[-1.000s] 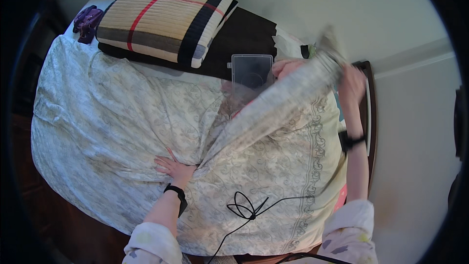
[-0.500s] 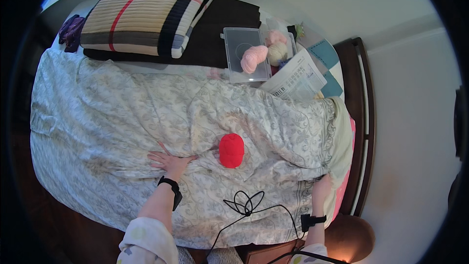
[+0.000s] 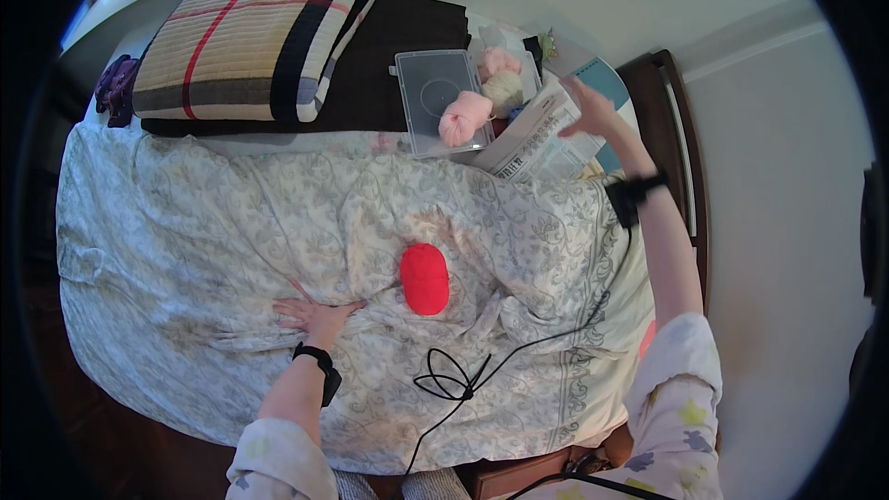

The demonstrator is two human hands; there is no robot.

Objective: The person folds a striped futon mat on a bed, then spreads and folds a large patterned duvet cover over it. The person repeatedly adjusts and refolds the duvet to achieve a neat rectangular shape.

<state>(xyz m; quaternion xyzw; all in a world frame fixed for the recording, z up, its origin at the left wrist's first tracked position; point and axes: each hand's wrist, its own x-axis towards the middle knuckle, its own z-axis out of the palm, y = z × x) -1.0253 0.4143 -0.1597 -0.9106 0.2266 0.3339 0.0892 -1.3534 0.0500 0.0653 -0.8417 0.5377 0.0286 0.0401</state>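
My left hand point(image 3: 319, 317) lies flat with spread fingers on a white bed cover point(image 3: 213, 250) with a grey leaf pattern. To its right, on the same cover, rests a bright red rounded bundle point(image 3: 425, 279); its exact kind I cannot make out. At the far right my right hand point(image 3: 593, 113) reaches over a printed newspaper point(image 3: 542, 143), thumb and fingers apart. Whether it touches the paper is unclear. Next to the paper, a clear plastic case point(image 3: 421, 83) bears a pink ball of yarn point(image 3: 465, 118), with a cream ball of yarn point(image 3: 503, 93) beside it.
A folded plaid quilt point(image 3: 250, 37) sits on a dark cloth point(image 3: 417, 18) at the back left, near a purple cloth point(image 3: 116, 90). A dark headboard point(image 3: 690, 157) bounds the right. A looped black cable point(image 3: 468, 393) crosses the cover in front.
My right hand has left the cover's near right edge and moved far up to the newspaper. The cover's right edge now lies further toward the front. My left hand stays in place.
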